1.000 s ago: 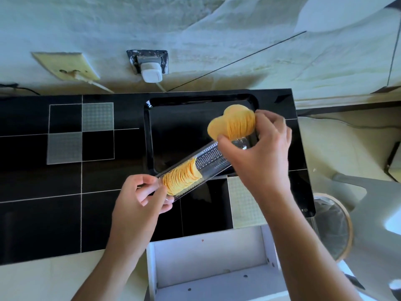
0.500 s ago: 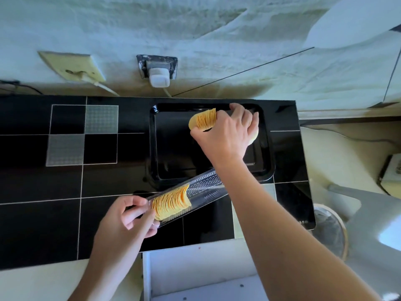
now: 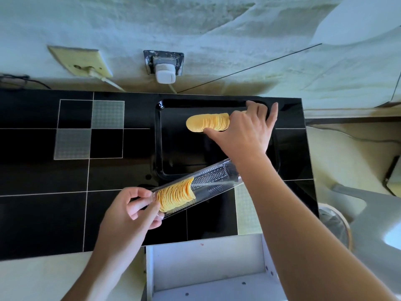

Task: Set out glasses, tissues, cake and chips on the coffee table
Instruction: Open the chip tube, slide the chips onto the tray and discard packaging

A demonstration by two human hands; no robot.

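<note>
Chips are in two places relative to the black tray [image 3: 165,148]: one stack of chips [image 3: 208,125] lies on its side inside the tray, toward the tray's far edge, and the remaining chips [image 3: 175,197] sit in the clear sleeve [image 3: 208,185], which lies across the tray's near rim and slants down to my left. The laid stack runs left to right along the tray's far edge, and my right hand [image 3: 247,135] is at its right end, so the stack stretches away to the left of that hand. That hand is palm down, thumb tip touching the near side of the stack, fingers spread toward the tray's far right corner; it looks loosened around the stack's end and not clamped, though I cannot tell how much of the stack it covers. The right forearm crosses over the sleeve's empty right end.

My left hand [image 3: 134,211] is below and left of the tray, pinched shut on the sleeve's left end, right beside the remaining chips. The sleeve's long axis points from that hand up toward the tray's near right corner. For the next batch, I judge the right hand must come back toward the tray's near rim, where the sleeve's open stretch lies; the left hand is nearer those chips but busy steadying the sleeve on the desk [image 3: 43,181].
</note>
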